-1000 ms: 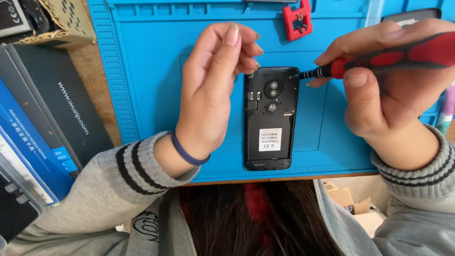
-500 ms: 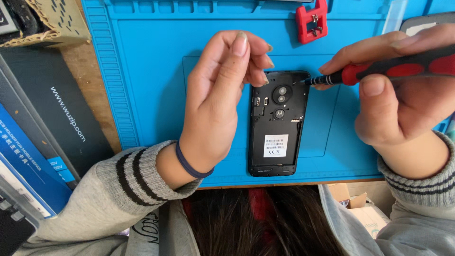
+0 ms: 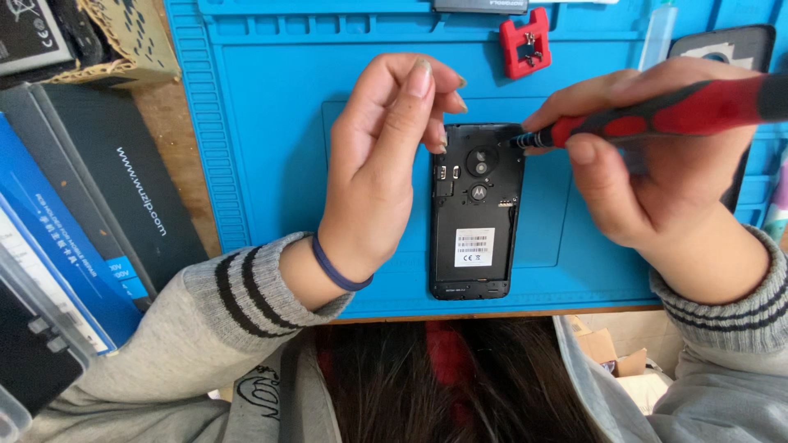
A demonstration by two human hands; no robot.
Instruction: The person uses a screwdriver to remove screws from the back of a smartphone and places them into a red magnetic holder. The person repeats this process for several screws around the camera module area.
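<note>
A black phone with its back cover off lies lengthwise on a blue work mat that covers the bench, its camera end pointing away from the person and its lower end close to the mat's near edge. The left hand stands on its edge just to the left of the phone, fingers curled loosely and partly open, with the fingertips resting against the phone's upper left corner; it steadies the phone rather than clamping round it. A dark band sits on that wrist above a grey striped sleeve. The right hand is closed firmly around a red and black screwdriver, thumb pressed along the underside of the handle and the other fingers wrapped over the top. The tool lies nearly level, and its dark tip meets the phone at the upper right corner, beside the round camera ring (whether the tip is seated in a screw is too small to tell). The two hands are apart, one on either side of the phone's top end. Beyond them on the mat stands a small red block-shaped holder, and a dark phone cover lies at the far right, partly hidden behind the right hand. To the left of the mat, flat dark and blue boxes are stacked.
</note>
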